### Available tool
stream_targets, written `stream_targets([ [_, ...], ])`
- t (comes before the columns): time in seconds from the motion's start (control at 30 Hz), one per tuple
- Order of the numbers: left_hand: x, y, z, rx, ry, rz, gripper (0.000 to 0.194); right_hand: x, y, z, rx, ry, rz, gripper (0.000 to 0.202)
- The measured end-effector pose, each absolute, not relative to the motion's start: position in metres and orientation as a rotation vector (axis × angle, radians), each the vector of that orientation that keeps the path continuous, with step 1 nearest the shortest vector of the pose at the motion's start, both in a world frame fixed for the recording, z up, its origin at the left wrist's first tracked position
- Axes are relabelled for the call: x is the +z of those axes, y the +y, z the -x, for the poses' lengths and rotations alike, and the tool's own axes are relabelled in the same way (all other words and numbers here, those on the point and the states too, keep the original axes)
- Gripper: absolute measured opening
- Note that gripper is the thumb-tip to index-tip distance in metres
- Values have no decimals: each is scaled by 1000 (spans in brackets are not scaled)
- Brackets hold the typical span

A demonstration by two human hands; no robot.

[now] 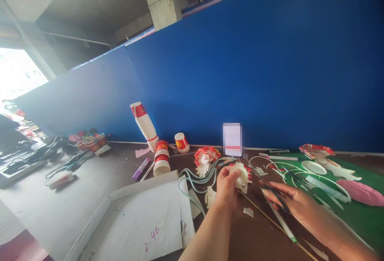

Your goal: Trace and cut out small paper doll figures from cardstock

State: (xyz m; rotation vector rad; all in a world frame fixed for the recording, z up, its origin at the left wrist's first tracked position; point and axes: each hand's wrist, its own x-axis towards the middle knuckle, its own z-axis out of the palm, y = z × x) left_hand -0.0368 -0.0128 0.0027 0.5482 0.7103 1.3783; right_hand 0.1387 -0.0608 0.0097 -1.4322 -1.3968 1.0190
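Note:
My left hand (227, 185) pinches a cut paper cup piece (241, 177), cream inside with red edges, above the brown table. Just to its right, my right hand (283, 199) is closed around dark-handled scissors (274, 195), whose blades point up and left toward the piece without clearly touching it. Small white scraps (248, 212) lie beneath the hands. Behind my left hand sits a red and white cup cut into a flower shape (207, 157). A white marker with a green tip (282, 223) rests below my right hand.
A tall leaning stack of paper cups (146, 127) and a single red cup (181, 143) stand near the blue partition (240, 61). An open white box lid (135, 217) lies left of my arms. Pale cables (198, 177) curl between. The green mat (364, 169) holds a pink disc (360, 192).

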Motion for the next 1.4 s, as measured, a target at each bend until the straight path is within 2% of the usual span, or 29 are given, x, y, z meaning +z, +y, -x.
stream_targets([
  [0.1,3,-13,36,1376,711,-561,42,2,-59,-141,1154,-1391,1471,59],
  [0.4,8,-15,37,1350,696,-585,44,11,-64,-138,1202,-1433,1476,62],
  [0.73,7,-16,37,1364,723,-577,40,12,-64,-138,1207,-1412,1491,61],
  [1.07,4,-13,38,1351,772,-608,40,20,-68,-135,1225,-1411,1497,70],
  [1.4,4,-13,39,1345,769,-613,38,15,-66,-137,1186,-1473,1475,64],
])
